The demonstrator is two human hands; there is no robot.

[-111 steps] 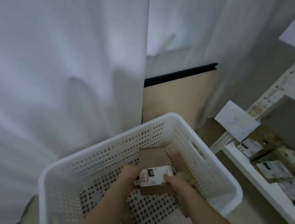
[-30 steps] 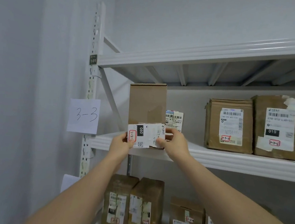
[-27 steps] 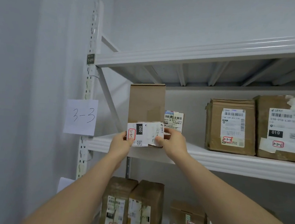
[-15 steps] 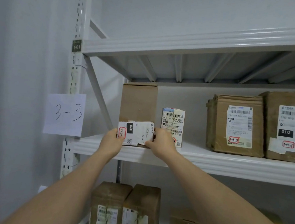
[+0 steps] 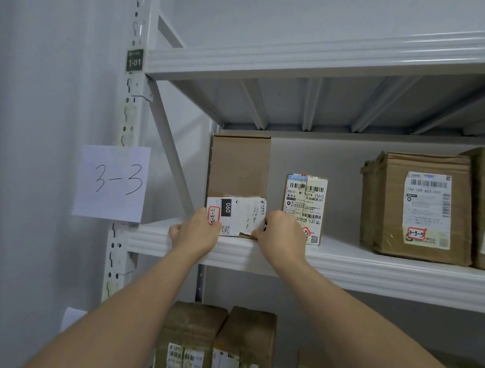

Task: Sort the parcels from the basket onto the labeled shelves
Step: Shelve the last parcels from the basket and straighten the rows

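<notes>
Both hands, left hand (image 5: 199, 232) and right hand (image 5: 282, 235), hold small labeled parcel (image 5: 235, 219) on shelf (image 5: 374, 269) edge, against tall brown box (image 5: 239, 166), beside "3-3" paper sign (image 5: 111, 182).

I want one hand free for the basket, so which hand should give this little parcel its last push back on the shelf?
Probably the right hand: it grips the small parcel at its open side. The left hand is hemmed in by the shelf post.

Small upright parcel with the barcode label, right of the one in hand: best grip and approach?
Take the small upright parcel by its two narrow vertical sides, coming straight in from the shelf front. It stands tall and slim with open gaps either side, toward the tall plain box and the 3-3-5 box. The right hand partly hides its lower left.
</notes>
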